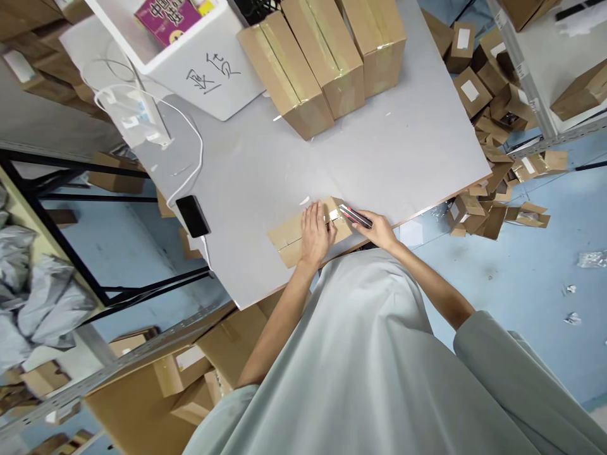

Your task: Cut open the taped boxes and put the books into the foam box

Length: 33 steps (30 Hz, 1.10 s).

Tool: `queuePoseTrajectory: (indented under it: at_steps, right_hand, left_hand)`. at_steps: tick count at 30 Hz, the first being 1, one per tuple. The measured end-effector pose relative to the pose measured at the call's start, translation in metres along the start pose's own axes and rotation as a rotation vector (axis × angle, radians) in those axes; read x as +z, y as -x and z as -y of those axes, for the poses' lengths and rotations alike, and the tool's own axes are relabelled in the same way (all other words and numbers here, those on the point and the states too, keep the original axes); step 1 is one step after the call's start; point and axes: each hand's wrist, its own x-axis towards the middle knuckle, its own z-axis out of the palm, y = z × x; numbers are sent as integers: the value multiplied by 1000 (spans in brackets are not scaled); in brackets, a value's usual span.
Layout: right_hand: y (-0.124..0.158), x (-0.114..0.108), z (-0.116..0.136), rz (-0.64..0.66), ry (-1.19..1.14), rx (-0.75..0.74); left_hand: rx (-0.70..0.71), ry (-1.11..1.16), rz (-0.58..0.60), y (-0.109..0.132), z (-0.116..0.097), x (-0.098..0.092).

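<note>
A small brown cardboard box [289,239] lies at the near edge of the grey table [265,170]. My left hand [317,235] rests flat on top of the box with its fingers stretched out. My right hand [378,229] is closed on a red and black utility knife [355,217], whose tip touches the taped end of the box.
Three taped cardboard boxes [327,57] stand at the far side of the table beside a white bin [208,82] with handwriting. A black phone [193,215] on a white cable lies at the left edge. Several small boxes [493,126] are piled on the blue floor to the right.
</note>
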Motion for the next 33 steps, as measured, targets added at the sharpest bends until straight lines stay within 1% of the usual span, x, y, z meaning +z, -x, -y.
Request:
queuePoseTrajectory:
  at_steps: [5,11,14,17,20,23,25,28,31,33]
  right_hand:
    - [-3,-12,9,63,129,-101]
    - [-4,-30,13,179,215,-185]
    - [3,-36,11,216,259,-192]
    - [14,-40,10,223,278,-189]
    - [27,-44,11,247,268,-181]
    - [40,-46,10,292,256,-172]
    - [47,-45,7,268,260,-138]
    - [55,-41,-3,130,245,-6]
    - [58,-38,-16,-6,206,134]
    - [57,-37,-22,-58,182,184]
  left_hand:
    - [32,-13,4,1,2,2]
    - [-10,49,12,-2,-2,2]
    - [-31,46,12,-2,-4,1]
    - [-16,42,34,0,-4,1]
    - [0,46,56,2,-3,1]
    - [-13,59,50,3,-3,1]
    - [-17,65,46,1,-5,0]
    - [0,47,58,-5,-10,-7]
    - [-14,12,45,-14,-10,-21]
    - [-95,-20,-14,-21,-3,-35]
